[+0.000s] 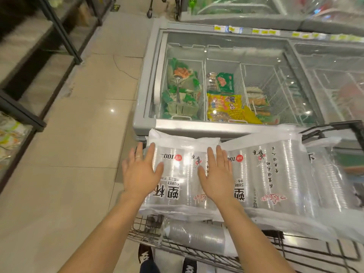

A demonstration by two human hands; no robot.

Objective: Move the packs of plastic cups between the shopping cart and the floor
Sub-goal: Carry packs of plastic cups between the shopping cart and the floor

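- Head view, counts: three packs of plastic cups lie side by side across the top of the shopping cart [144,230], in the lower right of the frame: a left pack [177,184], a middle pack [275,174] and a right pack [331,186]; a fourth pack [197,237] lies lower in the wire basket, at bottom centre
- Two bare forearms reach up from the bottom edge; two shoes [144,253] show beneath them on the tiled floor [78,134]
- Left hand [140,172]: palm down, fingers straight and spread; it rests flat on the left pack's left edge and grips nothing; a ring sits on one finger
- Right hand [216,174]: palm down, fingers straight; it lies flat where the left and middle packs meet and grips nothing
- One chest freezer [149,79] stands just beyond the cart, in the upper right of the frame
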